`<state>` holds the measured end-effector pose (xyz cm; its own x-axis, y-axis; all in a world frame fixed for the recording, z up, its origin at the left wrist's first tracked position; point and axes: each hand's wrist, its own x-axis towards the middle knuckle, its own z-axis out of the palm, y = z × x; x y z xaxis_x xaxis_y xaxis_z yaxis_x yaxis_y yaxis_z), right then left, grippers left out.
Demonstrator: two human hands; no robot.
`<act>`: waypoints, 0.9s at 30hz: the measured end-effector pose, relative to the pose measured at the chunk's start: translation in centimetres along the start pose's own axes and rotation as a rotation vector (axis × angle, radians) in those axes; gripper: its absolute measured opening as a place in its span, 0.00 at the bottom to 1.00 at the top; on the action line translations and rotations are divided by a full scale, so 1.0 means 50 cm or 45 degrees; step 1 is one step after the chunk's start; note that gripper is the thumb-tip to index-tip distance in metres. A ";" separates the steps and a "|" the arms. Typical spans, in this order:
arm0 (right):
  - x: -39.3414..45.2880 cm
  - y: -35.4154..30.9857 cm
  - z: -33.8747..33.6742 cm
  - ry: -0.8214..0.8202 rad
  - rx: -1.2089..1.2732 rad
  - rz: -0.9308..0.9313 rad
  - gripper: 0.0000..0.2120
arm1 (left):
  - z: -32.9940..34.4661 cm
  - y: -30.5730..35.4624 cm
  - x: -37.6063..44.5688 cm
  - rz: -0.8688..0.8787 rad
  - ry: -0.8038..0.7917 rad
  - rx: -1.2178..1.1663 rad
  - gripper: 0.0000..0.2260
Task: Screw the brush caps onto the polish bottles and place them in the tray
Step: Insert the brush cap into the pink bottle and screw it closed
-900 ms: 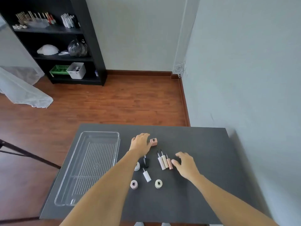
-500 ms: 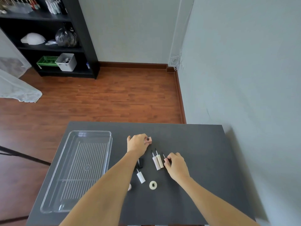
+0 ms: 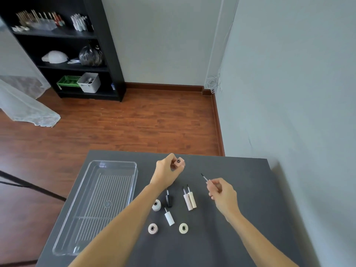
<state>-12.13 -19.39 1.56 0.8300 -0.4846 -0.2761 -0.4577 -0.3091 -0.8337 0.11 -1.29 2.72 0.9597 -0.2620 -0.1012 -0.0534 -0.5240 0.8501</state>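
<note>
My left hand (image 3: 166, 171) grips a square pink polish bottle (image 3: 179, 162), lifted off the dark table (image 3: 240, 218) with its open neck up. My right hand (image 3: 221, 193) holds a pink brush cap (image 3: 209, 182), its brush tip pointing up and left toward the bottle, a short gap apart. On the table lie a white and a cream brush cap (image 3: 189, 199) side by side, a black cap (image 3: 169, 199) and a white cap (image 3: 169, 217). Three open bottles stand there: white (image 3: 156, 205), pink (image 3: 153, 228), cream (image 3: 183, 227). The clear tray (image 3: 115, 170) at left is empty.
The table's right edge runs along a grey wall (image 3: 298, 112). Beyond the far edge is wooden floor and a black shelf unit (image 3: 77, 54) with boxes and tools. A black stand leg (image 3: 28, 185) crosses left of the table.
My left hand lifted the pink bottle off the table. My right hand picked up the pink brush cap from beside the other caps and raised it to the right.
</note>
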 end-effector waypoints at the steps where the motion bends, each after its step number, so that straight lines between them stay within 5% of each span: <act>1: -0.004 -0.020 -0.013 0.021 0.075 -0.015 0.06 | -0.006 0.014 -0.012 -0.001 0.028 -0.067 0.14; 9: -0.040 -0.210 -0.101 -0.064 0.822 -0.170 0.07 | -0.044 0.111 -0.113 0.063 0.113 -0.364 0.06; 12: -0.059 -0.284 -0.118 -0.060 0.733 -0.430 0.09 | -0.061 0.150 -0.145 0.134 0.156 -0.401 0.01; 18: -0.092 -0.393 -0.141 -0.051 0.478 -0.868 0.01 | -0.099 0.214 -0.202 0.240 0.230 -0.465 0.07; 27: -0.136 -0.494 -0.182 -0.098 0.308 -1.076 0.03 | -0.140 0.286 -0.224 0.380 0.333 -0.457 0.02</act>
<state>-9.36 -15.92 28.41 0.8835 -0.1132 0.4546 0.3918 -0.3535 -0.8494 -9.47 -0.18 19.60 0.9564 -0.1224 0.2652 -0.2808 -0.1352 0.9502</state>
